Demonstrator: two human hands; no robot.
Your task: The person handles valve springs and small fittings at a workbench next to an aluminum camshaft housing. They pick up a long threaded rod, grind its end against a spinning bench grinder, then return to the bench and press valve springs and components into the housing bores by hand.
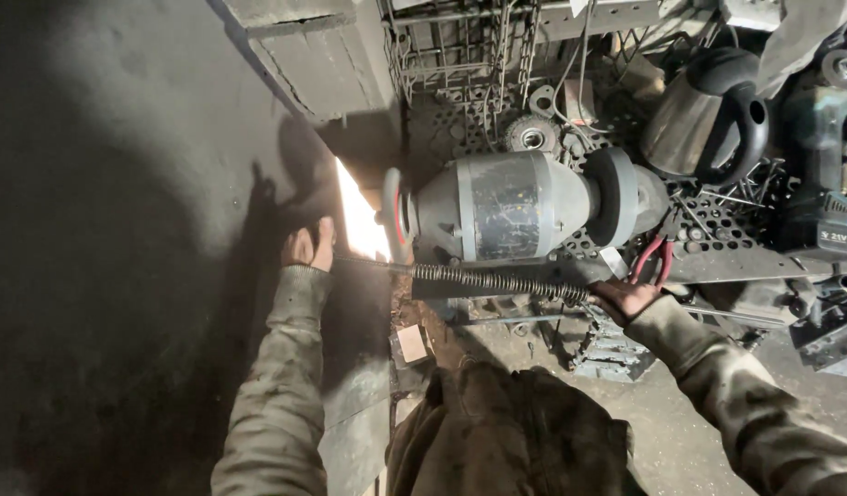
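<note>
Long coiled steel spring (483,278) spans in front of grey bench grinder (524,207) | your left hand (308,246) and right hand (625,298) each clamp an end | risk: spring may snag disc (393,216), whip free.

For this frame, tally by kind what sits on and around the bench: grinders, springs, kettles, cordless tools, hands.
Bench grinder: 1
Long coil spring: 1
Metal kettle: 1
Cordless power tool: 1
Hands: 2, left hand and right hand, each holding a spring end
Total: 6
</note>
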